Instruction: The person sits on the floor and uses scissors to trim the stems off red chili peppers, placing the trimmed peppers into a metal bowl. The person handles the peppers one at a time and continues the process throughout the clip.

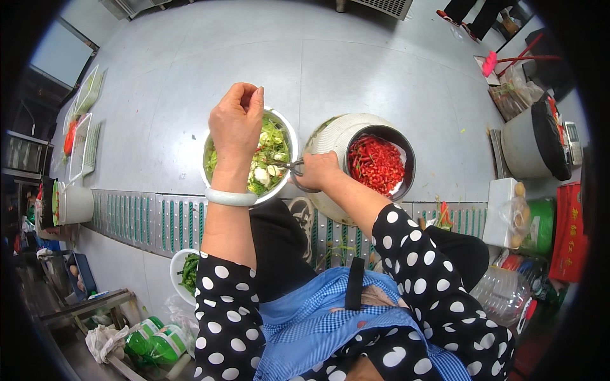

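Observation:
My left hand (238,119) is raised above the left side of a white bowl (294,138), its fingers curled with the thumb near them; whether it holds something small cannot be told. A pale bangle (230,197) circles that wrist. In my right hand (319,170) is a pair of scissors (296,167), its blades reaching over the bowl's right rim. Green vegetable pieces (274,135) and white chunks (261,176) fill the bowl. Close to my right hand, a dark round pot (411,164) of cut red chillies (374,162) rests on an upturned pale basket (333,135).
A metal drain grating (128,216) crosses the floor. White crates (83,150) and a bucket (78,205) stand left; a bowl of green peppers (189,274) sits lower left. At right are a lined bin (529,143), a plastic jug (503,293) and a red box (567,233). Another person's legs (486,16) show upper right.

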`<state>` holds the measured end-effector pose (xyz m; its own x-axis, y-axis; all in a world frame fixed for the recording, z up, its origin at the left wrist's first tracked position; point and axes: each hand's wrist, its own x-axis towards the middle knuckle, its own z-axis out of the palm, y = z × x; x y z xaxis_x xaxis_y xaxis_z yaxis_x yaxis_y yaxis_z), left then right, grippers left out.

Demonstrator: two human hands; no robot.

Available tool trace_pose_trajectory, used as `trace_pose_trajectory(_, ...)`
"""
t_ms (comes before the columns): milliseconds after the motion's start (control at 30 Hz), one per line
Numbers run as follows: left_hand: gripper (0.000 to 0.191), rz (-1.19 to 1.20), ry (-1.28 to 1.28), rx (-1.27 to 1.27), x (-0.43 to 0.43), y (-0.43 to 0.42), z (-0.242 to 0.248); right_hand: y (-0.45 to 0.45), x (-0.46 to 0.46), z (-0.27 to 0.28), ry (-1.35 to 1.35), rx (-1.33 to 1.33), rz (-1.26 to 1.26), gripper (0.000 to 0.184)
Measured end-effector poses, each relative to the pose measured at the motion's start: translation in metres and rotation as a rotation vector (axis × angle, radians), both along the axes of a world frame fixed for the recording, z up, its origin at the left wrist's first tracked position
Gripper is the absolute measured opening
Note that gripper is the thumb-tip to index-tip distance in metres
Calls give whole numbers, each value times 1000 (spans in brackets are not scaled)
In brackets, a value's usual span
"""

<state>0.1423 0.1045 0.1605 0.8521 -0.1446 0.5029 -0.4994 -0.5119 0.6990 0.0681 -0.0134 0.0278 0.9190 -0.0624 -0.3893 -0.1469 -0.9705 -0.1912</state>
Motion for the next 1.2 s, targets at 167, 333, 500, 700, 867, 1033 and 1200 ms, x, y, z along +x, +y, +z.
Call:
trace_pose_trajectory(167, 13, -7, -4, 16, -1, -5, -1, 0, -4, 0, 41, 92, -46, 57)
trace_pose_trajectory(333, 13, -28, -4, 26, -2, -9, -1, 2, -9, 2, 46, -28, 31, 56)
trace_pose_trajectory(500, 12, -8, 26, 66, -2, -9, -1, -9, -15, 18, 84, 101, 8, 66)
trace_pose_trajectory(700, 13, -94, 19, 92, -7, -22, -7, -79, -56, 58, 36, 103, -105, 73)
trace_pose_trajectory(867, 13, -207, 79, 199, -17, -51, -20, -147, -90, 75, 19, -55, -376, 72)
trace_pose_trajectory(1033, 9, -489, 111, 461, -43, -98, -64, -187, -145, 102, -35, -27, -540, 60)
trace_pose_trajectory(1200, 9, -786, -29, 718, -64, -128, -119, -188, -196, 122, -195, 155, -642, 53)
